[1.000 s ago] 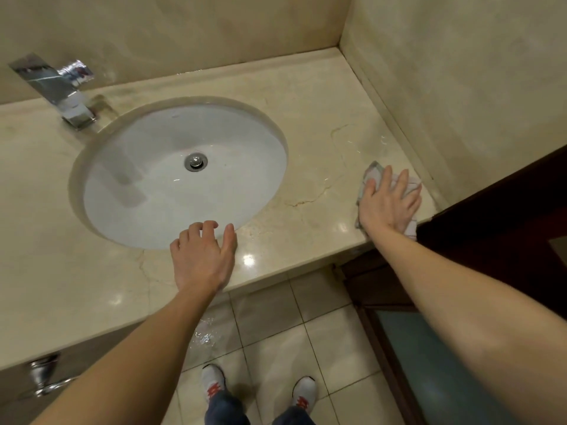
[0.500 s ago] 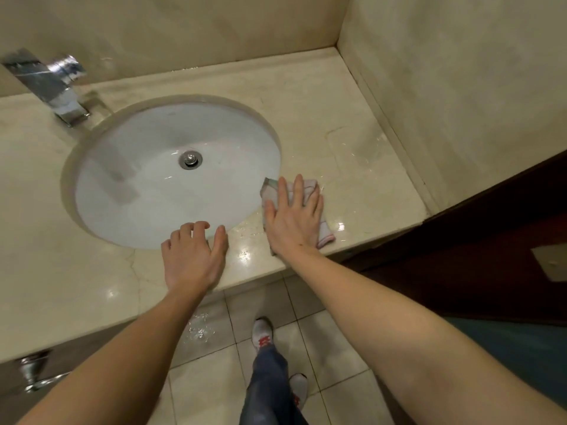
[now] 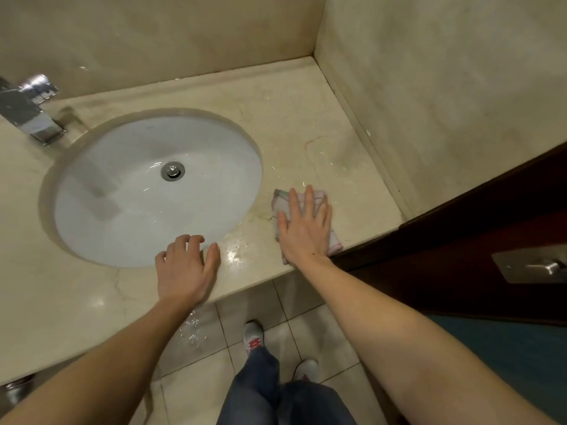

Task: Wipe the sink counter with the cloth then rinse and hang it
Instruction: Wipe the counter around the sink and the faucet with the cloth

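Head view: wiping appears underway; rinsing and hanging are left. The right hand [image 3: 305,228] presses flat, fingers spread, on the cloth [image 3: 319,196] lying on the counter [image 3: 306,118] right of the sink [image 3: 138,191], long axis near-to-far. The left hand [image 3: 184,268] rests empty, fingers loosely apart, on the near edge.

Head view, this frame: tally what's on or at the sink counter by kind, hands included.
Hands: 2, left hand bare on the counter edge, right hand flat on the cloth
Cloths: 1, cloth
Faucets: 1, faucet
Basins: 1, basin
Drains: 1, drain
Total: 6
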